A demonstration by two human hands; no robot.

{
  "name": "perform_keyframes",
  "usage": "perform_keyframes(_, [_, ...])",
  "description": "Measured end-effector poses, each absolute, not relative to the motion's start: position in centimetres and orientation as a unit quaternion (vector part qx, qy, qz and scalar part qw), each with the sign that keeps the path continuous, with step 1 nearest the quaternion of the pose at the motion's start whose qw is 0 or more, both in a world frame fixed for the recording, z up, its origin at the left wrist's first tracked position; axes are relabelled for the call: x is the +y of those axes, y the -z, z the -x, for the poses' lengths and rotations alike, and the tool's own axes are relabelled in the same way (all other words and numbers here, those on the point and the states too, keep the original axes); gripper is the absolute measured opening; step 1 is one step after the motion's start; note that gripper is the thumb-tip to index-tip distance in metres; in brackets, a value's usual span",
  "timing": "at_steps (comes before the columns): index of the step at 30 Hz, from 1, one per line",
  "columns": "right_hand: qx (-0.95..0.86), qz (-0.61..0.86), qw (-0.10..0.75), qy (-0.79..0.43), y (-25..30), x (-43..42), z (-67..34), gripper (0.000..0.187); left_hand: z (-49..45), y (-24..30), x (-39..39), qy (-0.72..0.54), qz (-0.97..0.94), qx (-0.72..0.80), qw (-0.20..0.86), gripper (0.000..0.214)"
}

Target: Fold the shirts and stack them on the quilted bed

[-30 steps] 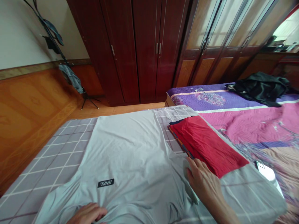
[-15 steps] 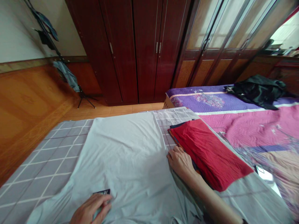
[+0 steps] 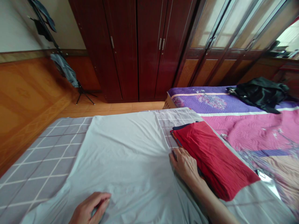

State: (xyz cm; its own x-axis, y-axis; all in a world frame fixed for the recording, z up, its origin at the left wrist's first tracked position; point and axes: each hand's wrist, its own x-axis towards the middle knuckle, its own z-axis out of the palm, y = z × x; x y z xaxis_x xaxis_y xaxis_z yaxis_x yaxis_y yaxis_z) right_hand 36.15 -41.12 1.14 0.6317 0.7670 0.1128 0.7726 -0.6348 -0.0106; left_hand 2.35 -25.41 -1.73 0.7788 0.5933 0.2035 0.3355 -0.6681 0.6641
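A pale grey-white shirt (image 3: pixel 121 149) lies spread out with light wrinkles, its far edge near the bed's end. My left hand (image 3: pixel 91 207) is over the shirt's near part, thumb and forefinger pinched together on the cloth; the pinched spot is mostly hidden. At the shirt's right edge, my right hand (image 3: pixel 184 163) has its fingers curled onto the fabric, with the fingertips partly hidden. Just right of that hand rests a folded red garment (image 3: pixel 215 155), with darker folded cloth showing beneath its left side.
Under the clothes is a grey checked bedsheet (image 3: pixel 56 149). A second bed with a purple and pink cover (image 3: pixel 252 127) adjoins on the right, bearing a black garment (image 3: pixel 261 93) and a phone (image 3: pixel 268 182). Dark red wardrobes (image 3: pixel 149 56) and a clothes stand (image 3: pixel 58 53) stand beyond.
The black label with white letters by my left hand has gone out of sight. Both hands keep nearly the same places on the shirt, while the view has shifted slightly.
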Motion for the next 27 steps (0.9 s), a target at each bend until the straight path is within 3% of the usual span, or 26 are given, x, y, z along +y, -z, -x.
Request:
perform_keyframes(10, [-0.62, 0.758, 0.046, 0.199, 1.9, -42.1, -37.7, 0.034, -1.7, -1.0, -25.6, -0.18, -0.892, 0.309, 0.276, 0.017])
perform_keyframes(15, [-0.667, 0.714, 0.072, 0.201, 2.5, -42.0, -38.6, 0.043, 2.9, -1.5, -22.1, -0.215, -0.863, 0.425, 0.172, 0.022])
perform_keyframes(19, [-0.685, 0.69, 0.074, 0.221, 3.0, -42.0, -38.9, 0.041, 5.8, -0.8, -19.3, -0.152, -0.845, 0.501, 0.106, 0.024])
perform_keyframes(27, [-0.823, 0.497, 0.109, 0.254, -1.3, -39.4, -30.5, 0.041, 4.8, -1.4, -17.3, -0.085, -0.831, 0.544, 0.077, 0.019])
